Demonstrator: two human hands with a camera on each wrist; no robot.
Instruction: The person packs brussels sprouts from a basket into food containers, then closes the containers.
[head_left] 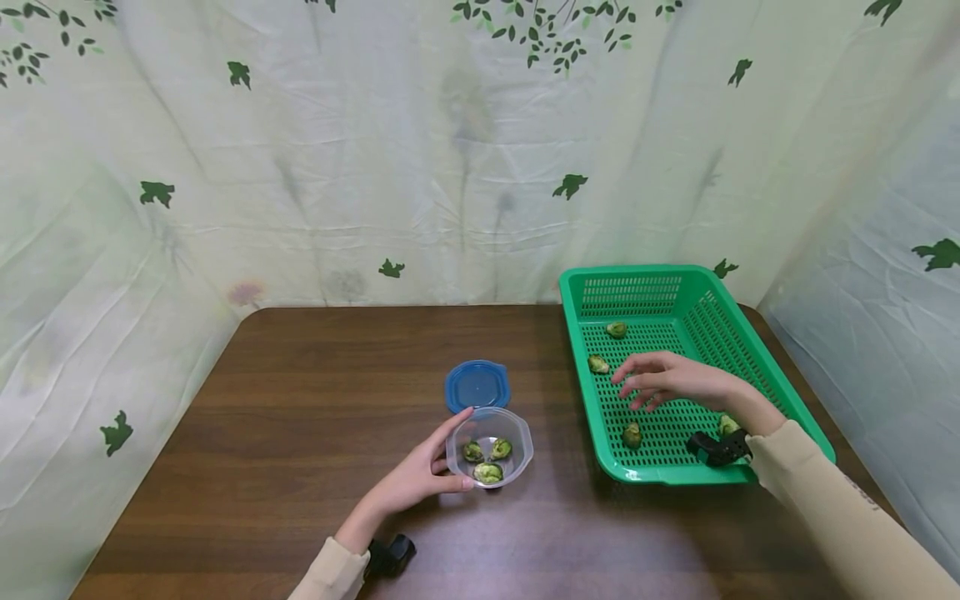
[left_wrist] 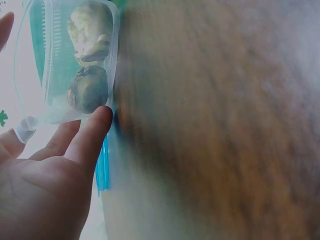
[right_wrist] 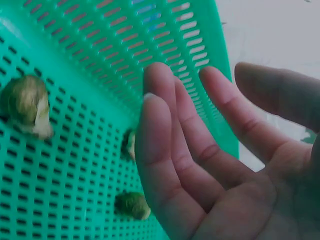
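My left hand [head_left: 416, 473] holds a small clear plastic tub [head_left: 525, 454] at its left side, thumb near the front and fingers reaching toward the back. Three Brussels sprouts [head_left: 488, 473] lie inside it; two of these sprouts [left_wrist: 88, 90] show through its wall in the left wrist view. Over the green basket [head_left: 600, 462], my right hand [head_left: 678, 382] hovers with loosely bent fingers and nothing in its grasp. Several sprouts [head_left: 632, 435] are spread on the basket floor. The right wrist view shows a sprout [right_wrist: 27, 106] apart from the fingers.
A blue lid [head_left: 477, 385] lies on the brown wooden table [head_left: 322, 400] just behind the tub. The basket stands at the table's right side, its far end close to the leaf-patterned cloth [head_left: 420, 167] that hangs around the table.
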